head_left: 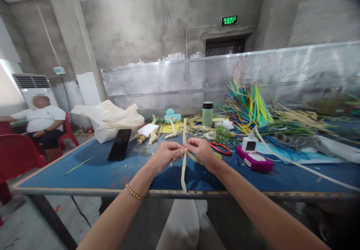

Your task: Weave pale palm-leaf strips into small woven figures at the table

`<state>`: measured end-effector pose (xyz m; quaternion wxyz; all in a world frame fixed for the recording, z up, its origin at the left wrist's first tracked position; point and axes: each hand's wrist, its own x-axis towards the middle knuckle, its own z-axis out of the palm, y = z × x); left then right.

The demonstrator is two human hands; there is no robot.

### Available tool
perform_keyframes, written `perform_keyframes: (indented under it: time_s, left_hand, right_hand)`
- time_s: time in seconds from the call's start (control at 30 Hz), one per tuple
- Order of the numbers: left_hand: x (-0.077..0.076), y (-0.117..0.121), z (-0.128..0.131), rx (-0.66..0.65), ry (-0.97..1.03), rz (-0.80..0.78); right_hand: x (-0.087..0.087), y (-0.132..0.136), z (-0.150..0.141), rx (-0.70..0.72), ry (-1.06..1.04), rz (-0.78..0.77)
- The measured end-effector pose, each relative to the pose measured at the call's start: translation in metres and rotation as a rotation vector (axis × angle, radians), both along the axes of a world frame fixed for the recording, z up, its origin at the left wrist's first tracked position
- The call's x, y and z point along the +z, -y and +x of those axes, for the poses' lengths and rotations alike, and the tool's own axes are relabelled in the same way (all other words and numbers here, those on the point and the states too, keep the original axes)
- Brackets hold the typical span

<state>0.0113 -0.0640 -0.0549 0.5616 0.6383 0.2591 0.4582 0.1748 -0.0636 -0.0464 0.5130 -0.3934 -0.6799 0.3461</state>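
Note:
Both hands meet over the near middle of the blue table [92, 173]. My left hand [165, 155] and my right hand [201, 150] each pinch a pale yellow flat strip [183, 167]. One end of the strip rises above the fingers. The other end hangs down past the table's front edge. A bead bracelet sits on my left wrist. Red-handled scissors [222, 148] lie just right of my right hand.
A black phone [120, 144] leans left of the hands. A green flask [207, 114], a magenta power bank [254, 160] with a white charger, and a heap of coloured strips [249, 105] crowd the right. A white bag [112, 120] lies back left. A person sits on red chairs [17, 154] far left.

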Motion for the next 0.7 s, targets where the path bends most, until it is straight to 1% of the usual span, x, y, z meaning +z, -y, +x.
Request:
perform_keyframes:
  time_s: [0.07,0.13,0.17,0.23,0.27,0.3,0.37,0.43,0.47,0.6,0.7]
  left_hand:
    - [0.000,-0.001,0.000,0.019,0.022,-0.006]
    - [0.000,-0.002,0.000,0.062,0.052,-0.025]
    - [0.000,-0.003,0.000,0.084,0.070,-0.034]
    - [0.000,-0.005,0.000,0.122,0.105,-0.040]
    - [-0.001,-0.006,0.000,0.145,0.120,-0.035]
    - [-0.001,-0.008,0.000,0.169,0.131,-0.027]
    - [-0.002,-0.010,0.001,0.224,0.142,-0.006]
    - [-0.002,-0.011,0.001,0.254,0.142,0.011]
    - [-0.003,-0.011,0.002,0.256,0.138,0.017]
    - [-0.004,-0.010,0.004,0.237,0.112,0.034]
    - [-0.003,-0.008,0.005,0.225,0.120,0.044]
  right_hand:
    - [-0.001,-0.004,0.002,-0.027,0.063,0.014]
    - [-0.001,-0.008,0.006,-0.137,0.151,0.099]
    - [-0.001,-0.009,0.008,-0.225,0.189,0.179]
    - [0.000,-0.008,0.011,-0.408,0.237,0.390]
    - [0.001,-0.006,0.012,-0.464,0.260,0.487]
    - [0.001,-0.004,0.011,-0.479,0.292,0.558]
    - [0.001,0.002,0.008,-0.403,0.377,0.606]
    - [-0.001,0.006,0.003,-0.302,0.437,0.581]
    - [-0.003,0.006,0.001,-0.275,0.445,0.565]
    - [-0.010,0.002,-0.004,-0.265,0.395,0.503]
    - [-0.012,0.000,-0.004,-0.268,0.369,0.474]
